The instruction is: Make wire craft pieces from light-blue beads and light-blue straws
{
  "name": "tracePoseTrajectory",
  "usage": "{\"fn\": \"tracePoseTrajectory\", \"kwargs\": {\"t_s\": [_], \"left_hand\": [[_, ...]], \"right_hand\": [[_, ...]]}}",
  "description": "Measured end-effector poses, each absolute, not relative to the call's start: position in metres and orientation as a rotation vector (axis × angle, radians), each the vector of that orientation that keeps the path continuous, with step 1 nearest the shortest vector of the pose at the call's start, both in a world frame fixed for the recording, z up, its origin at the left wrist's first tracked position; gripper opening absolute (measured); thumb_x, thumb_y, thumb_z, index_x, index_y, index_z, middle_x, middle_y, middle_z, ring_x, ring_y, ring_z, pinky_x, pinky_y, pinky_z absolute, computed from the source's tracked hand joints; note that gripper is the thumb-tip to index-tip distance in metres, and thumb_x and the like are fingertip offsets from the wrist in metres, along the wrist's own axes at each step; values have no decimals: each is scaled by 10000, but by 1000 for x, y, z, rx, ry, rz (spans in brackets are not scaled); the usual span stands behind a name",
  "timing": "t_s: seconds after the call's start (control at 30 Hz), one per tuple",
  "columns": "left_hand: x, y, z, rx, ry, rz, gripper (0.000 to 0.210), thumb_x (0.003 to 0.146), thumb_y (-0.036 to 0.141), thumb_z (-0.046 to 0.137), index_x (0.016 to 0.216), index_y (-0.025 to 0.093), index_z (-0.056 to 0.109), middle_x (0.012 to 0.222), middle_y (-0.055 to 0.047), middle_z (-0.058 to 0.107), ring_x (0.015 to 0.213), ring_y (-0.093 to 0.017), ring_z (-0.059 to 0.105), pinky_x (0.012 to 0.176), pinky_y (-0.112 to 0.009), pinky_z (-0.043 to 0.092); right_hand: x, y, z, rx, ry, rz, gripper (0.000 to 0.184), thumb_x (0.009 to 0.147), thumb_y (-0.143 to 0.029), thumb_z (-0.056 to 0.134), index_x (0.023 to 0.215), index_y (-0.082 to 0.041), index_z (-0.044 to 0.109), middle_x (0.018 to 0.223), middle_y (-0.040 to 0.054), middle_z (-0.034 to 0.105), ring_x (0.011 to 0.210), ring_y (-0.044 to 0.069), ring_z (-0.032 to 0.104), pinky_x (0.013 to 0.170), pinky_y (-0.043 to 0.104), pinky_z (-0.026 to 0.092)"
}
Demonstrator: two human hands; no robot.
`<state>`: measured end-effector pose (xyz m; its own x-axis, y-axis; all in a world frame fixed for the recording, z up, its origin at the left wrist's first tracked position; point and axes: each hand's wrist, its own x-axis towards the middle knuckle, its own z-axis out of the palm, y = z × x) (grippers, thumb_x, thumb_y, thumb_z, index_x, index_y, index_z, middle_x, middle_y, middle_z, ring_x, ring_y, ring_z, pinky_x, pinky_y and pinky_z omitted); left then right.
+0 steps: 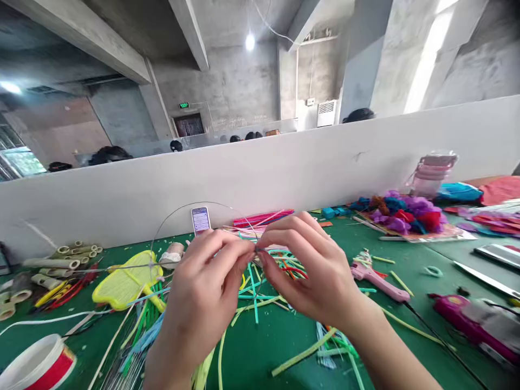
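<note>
Both hands are raised over the green table, fingertips meeting in the middle. My left hand and my right hand each pinch a thin grey wire where they touch. The wire arcs up and to the left in a loop past a phone that stands against the white partition. Under the hands lies a heap of coloured strips in green, teal, red and yellow.
A yellow leaf-shaped piece and bamboo-like tubes lie at the left, a red and white tub at the lower left. A pink glue gun, another pink tool, colourful pom-poms and a pink bottle are at the right. People's heads show beyond the partition.
</note>
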<state>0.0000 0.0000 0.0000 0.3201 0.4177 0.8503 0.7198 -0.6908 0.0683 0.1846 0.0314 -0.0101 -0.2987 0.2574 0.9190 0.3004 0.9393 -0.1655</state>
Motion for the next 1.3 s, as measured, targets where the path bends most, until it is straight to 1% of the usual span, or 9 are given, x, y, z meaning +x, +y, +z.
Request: {"fn": "tracePoseTrajectory", "kwargs": {"t_s": [0.07,0.17,0.27,0.33,0.47,0.67,0.97,1.17,1.3], "left_hand": [[0,-2,3,-2280,-1028,-1365,127,939,78,622,989,188,663,916,1,657,878,-104,614,787,-226,463],[0,-2,4,-2289,-1027,-1453,119,931,94,644,984,198,668,927,6,666,878,-95,627,771,-207,471],[-2,3,3,-2300,-1021,-1510,125,927,96,649,986,203,675,933,5,673,876,-96,633,765,-206,479],[-3,7,1,-2305,-1039,-1523,125,927,103,650,985,209,679,940,3,676,876,-102,634,762,-215,480],[-2,12,-2,-2345,-1093,-1593,127,917,132,658,1003,223,683,982,-9,677,913,-132,634,772,-253,487],[4,14,-6,-2322,-1044,-1876,106,897,124,683,916,228,689,912,-1,673,865,-142,628,767,-278,496],[-2,15,-5,-2472,-1118,-2151,106,923,188,658,843,241,704,872,-10,672,877,-173,626,795,-306,488],[3,16,-5,-2434,-1243,-2376,101,883,245,708,784,243,725,824,-4,674,840,-171,615,799,-298,462],[4,18,-7,-2412,-1357,-2360,80,867,288,733,797,250,742,825,-5,683,832,-172,592,773,-294,439]], "right_hand": [[186,34,-9,-387,-1859,278,160,867,-123,684,1018,-164,649,975,44,670,893,162,583,781,323,476],[187,36,-9,-405,-1796,632,170,868,-183,706,1029,-190,653,971,26,674,842,147,601,701,289,496],[184,39,-9,-468,-1767,764,119,869,-206,710,984,-192,682,930,15,701,780,134,610,661,276,496],[181,40,-10,-495,-1750,707,83,879,-210,701,960,-190,699,894,8,720,743,121,612,639,264,491],[175,42,-13,-532,-1718,423,69,884,-185,684,945,-177,717,861,16,741,720,113,623,627,254,491],[167,39,-18,-434,-1660,118,122,857,-64,664,931,-157,690,894,51,728,824,137,679,725,263,533],[162,41,-19,-359,-1706,35,127,875,-45,635,939,-149,673,890,68,685,829,156,640,712,288,530],[168,39,-16,-385,-1742,30,116,892,-77,640,975,-145,686,901,58,696,822,150,628,722,293,516],[169,37,-16,-451,-1763,78,132,904,-98,627,1007,-159,682,951,46,713,868,147,632,769,294,515]]}}
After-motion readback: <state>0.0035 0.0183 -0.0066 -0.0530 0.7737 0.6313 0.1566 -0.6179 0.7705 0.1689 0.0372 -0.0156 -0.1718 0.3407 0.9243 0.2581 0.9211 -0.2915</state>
